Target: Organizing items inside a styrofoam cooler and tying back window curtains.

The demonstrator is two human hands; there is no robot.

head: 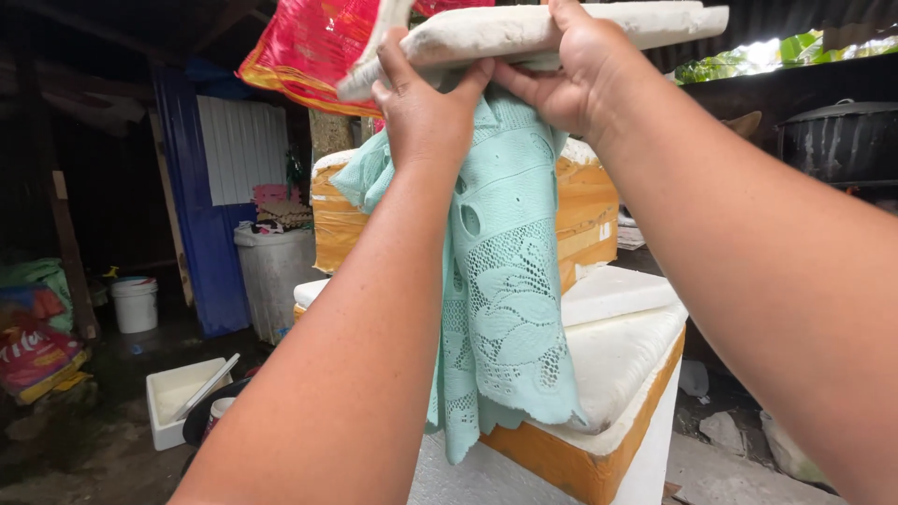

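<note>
Two sets of fingers pinch the mint lace cloth up under a white foam slab: my left hand and right hand side by side. I'd keep both pinches firm, cloth hanging free over the foam boxes.

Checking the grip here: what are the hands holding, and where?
Both the left hand and right hand hold a white foam slab by its lower edge.

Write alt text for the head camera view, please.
Two raised hands, left hand and right hand, hold a flat white foam slab overhead with a mint-green lace cloth hanging beneath, above stacked white foam boxes.
</note>
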